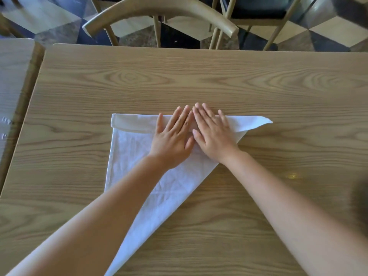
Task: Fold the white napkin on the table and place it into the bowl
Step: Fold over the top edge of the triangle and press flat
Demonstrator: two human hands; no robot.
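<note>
The white napkin [131, 152] lies on the wooden table [179, 80], folded into a triangle with a narrow band turned over along its far edge. One point reaches right, another runs toward me under my left forearm. My left hand [173, 136] lies flat, palm down, on the middle of the folded band. My right hand [213, 134] lies flat beside it, thumbs touching, fingers stretched toward the far edge. Neither hand grips anything. No bowl is in view.
A wooden chair [159, 12] stands at the table's far side, another chair [258, 18] behind it to the right. A second table [14, 76] abuts on the left. A dark blurred shape [360, 206] sits at the right edge.
</note>
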